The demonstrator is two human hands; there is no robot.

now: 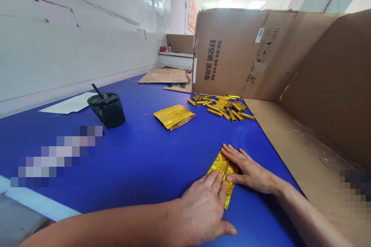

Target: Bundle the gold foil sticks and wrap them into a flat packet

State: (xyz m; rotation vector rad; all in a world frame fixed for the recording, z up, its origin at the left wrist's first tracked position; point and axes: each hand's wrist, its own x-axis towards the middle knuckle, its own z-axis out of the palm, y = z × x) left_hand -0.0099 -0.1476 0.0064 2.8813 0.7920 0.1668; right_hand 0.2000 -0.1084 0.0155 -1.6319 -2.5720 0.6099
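A shiny gold foil paper sheet [219, 160] lies on the blue table with a lengthwise fold or overlap along its middle. My left hand [203, 204] rests palm down on its near left part, fingers extended and the thumb out to the side. Across its far right edge lies my right hand [253, 171], fingers stretched out and the thumb near the middle line. Both hands are open and press on the sheet, hiding much of it. Beyond them sits a flat stack of gold foil paper [174, 115]. Farther right is a loose heap of narrow gold foil rolls [224, 104].
A dark lidded cup [108, 110] with a straw stands at the left on the blue table [139, 158], beside a white paper [68, 103]. Flattened cardboard [162, 76] lies at the back. A large cardboard box [232, 54] walls off the far and right sides.
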